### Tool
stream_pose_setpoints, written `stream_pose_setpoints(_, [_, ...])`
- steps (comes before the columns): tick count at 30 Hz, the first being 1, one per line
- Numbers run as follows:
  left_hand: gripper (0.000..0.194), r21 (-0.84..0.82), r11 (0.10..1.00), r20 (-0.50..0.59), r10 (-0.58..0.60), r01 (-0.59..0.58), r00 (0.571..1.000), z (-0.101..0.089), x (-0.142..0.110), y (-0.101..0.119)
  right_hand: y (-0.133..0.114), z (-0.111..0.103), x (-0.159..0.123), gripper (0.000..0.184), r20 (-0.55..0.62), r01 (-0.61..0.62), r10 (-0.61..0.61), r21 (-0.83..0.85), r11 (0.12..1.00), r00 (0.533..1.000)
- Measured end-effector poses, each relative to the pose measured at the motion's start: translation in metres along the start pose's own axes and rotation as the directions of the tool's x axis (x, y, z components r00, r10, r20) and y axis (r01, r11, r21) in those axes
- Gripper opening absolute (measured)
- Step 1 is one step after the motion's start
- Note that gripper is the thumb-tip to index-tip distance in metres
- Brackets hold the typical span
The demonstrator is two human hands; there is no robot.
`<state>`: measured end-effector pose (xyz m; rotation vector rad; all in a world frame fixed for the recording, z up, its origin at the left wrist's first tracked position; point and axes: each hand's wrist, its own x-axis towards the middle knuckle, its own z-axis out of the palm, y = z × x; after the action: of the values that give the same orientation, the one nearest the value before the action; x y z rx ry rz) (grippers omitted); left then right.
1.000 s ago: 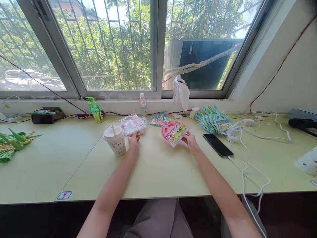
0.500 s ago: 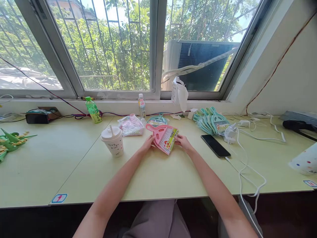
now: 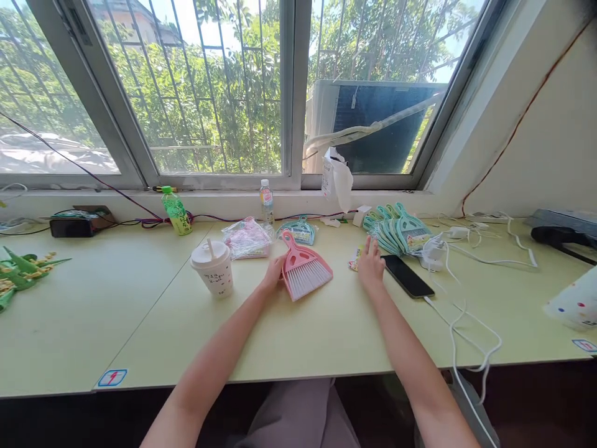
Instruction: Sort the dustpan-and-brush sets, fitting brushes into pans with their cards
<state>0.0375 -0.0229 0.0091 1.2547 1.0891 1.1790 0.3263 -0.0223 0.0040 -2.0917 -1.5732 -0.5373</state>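
A small pink dustpan with a white-bristled brush lies at the middle of the table, its handle pointing away from me. My left hand is closed on its left edge, some of the fingers hidden behind it. To the right, my right hand has its fingers stretched out and apart, low over the table. A colourful printed label card lies beside that hand, partly covered by it. Just right of the hand is a black phone. Behind it sits a pile of mint-green dustpan sets.
A white lidded cup with a straw stands left of my left hand. Behind are a plastic-wrapped pink pack, a mint-green set and a clear bottle. White cables trail over the table's front edge at right.
The printed label has come off the pink set and moved right with my right hand, whose fingers have spread. The dustpan has turned, baring the brush's white bristles; my left hand still grips it.
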Motion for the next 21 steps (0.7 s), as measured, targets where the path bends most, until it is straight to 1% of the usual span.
stream_pose_setpoints(2, [0.045, 0.0, 1.0, 0.051, 0.02, -0.02, 0.999, 0.004, -0.003, 0.0, -0.013, -0.008, -0.003, 0.06, -0.097, 0.077, -0.074, 0.024, 0.997, 0.993])
stream_pose_setpoints(4, [0.045, 0.015, 0.999, 0.063, 0.046, -0.047, 0.997, 0.008, -0.005, -0.001, -0.03, -0.016, -0.009, 0.044, -0.14, 0.184, -0.166, 0.125, 0.975, 0.976])
stream_pose_setpoints(5, [0.045, 0.026, 0.998, 0.067, 0.064, -0.066, 0.996, 0.009, -0.005, -0.001, -0.04, -0.02, -0.013, 0.037, -0.134, 0.25, -0.226, 0.198, 0.948, 0.965])
stream_pose_setpoints(7, [0.045, 0.05, 0.991, 0.075, 0.119, -0.123, 0.99, 0.013, -0.006, -0.005, -0.062, -0.023, -0.025, 0.034, -0.094, 0.373, -0.363, 0.34, 0.863, 0.927])
stream_pose_setpoints(8, [0.045, 0.067, 0.985, 0.078, 0.156, -0.161, 0.985, 0.014, -0.006, -0.006, -0.074, -0.024, -0.032, 0.034, -0.079, 0.406, -0.409, 0.387, 0.828, 0.909])
stream_pose_setpoints(9, [0.045, 0.092, 0.976, 0.08, 0.189, -0.196, 0.979, 0.015, -0.006, -0.008, -0.084, -0.024, -0.039, 0.033, -0.069, 0.415, -0.427, 0.418, 0.808, 0.901])
stream_pose_setpoints(11, [0.046, 0.157, 0.957, 0.086, 0.232, -0.244, 0.969, 0.015, -0.006, -0.012, -0.1, -0.022, -0.049, 0.034, -0.059, 0.372, -0.389, 0.451, 0.811, 0.919])
stream_pose_setpoints(13, [0.047, 0.223, 0.94, 0.114, 0.236, -0.257, 0.965, 0.015, -0.007, -0.013, -0.107, -0.02, -0.052, 0.035, -0.029, 0.295, -0.321, 0.48, 0.826, 0.947])
stream_pose_setpoints(15, [0.048, 0.259, 0.93, 0.15, 0.228, -0.261, 0.962, 0.015, -0.008, -0.011, -0.106, -0.019, -0.05, 0.034, 0.033, 0.232, -0.29, 0.516, 0.824, 0.956])
stream_pose_setpoints(18, [0.05, 0.269, 0.93, 0.2, 0.199, -0.249, 0.959, 0.017, -0.008, -0.006, -0.098, -0.02, -0.044, 0.033, 0.144, 0.162, -0.295, 0.578, 0.8, 0.945])
stream_pose_setpoints(21, [0.052, 0.256, 0.938, 0.254, 0.168, -0.233, 0.953, 0.019, -0.007, -0.002, -0.095, -0.02, -0.043, 0.029, 0.191, 0.08, -0.263, 0.646, 0.759, 0.946])
